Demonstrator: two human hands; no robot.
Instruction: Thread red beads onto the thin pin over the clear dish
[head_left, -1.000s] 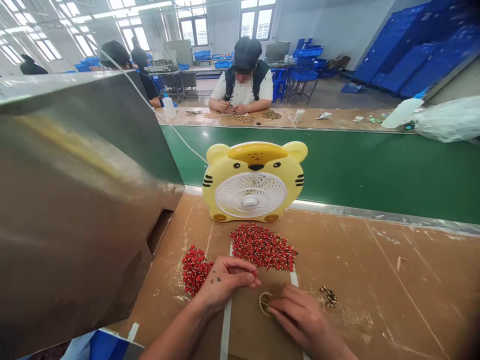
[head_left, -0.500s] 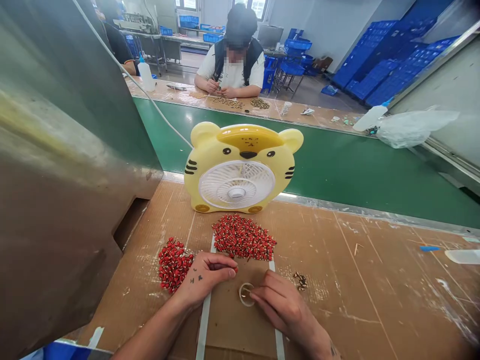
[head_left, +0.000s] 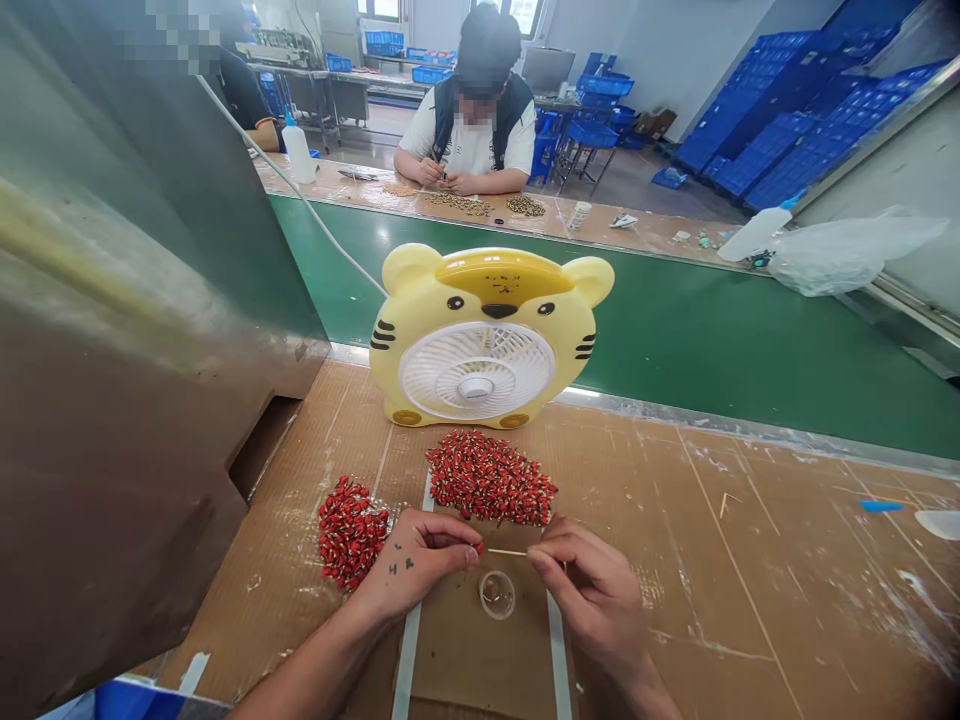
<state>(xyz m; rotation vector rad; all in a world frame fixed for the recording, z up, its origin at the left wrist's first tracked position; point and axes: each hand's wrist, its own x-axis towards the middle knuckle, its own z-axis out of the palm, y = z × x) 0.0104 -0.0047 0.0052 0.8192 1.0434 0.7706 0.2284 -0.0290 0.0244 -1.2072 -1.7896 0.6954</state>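
Between thumb and forefinger, my left hand [head_left: 420, 560] pinches a small red piece [head_left: 478, 549], mostly hidden by the fingertips. My right hand [head_left: 589, 580] grips a thin wooden stick [head_left: 508, 552], its tip pointing left at the red piece; I cannot tell whether the two touch. Just below the stick stands a small clear cup [head_left: 497, 595] on the brown board [head_left: 480, 660]. A large pile of red pieces with pale and dark parts [head_left: 487, 478] lies beyond my hands. Left of my left hand is a smaller pile of red pieces [head_left: 351, 535].
A yellow animal-faced fan [head_left: 484, 340] stands behind the large pile. To the left rises a metal housing [head_left: 150, 350]. Across the green partition [head_left: 675, 345], a person [head_left: 469, 130] works with small pieces. A blue scrap [head_left: 881, 507] lies at the right.
My right hand has lifted the stick out of the clear cup and brought it up to the red piece in my left hand. The left hand has barely moved.
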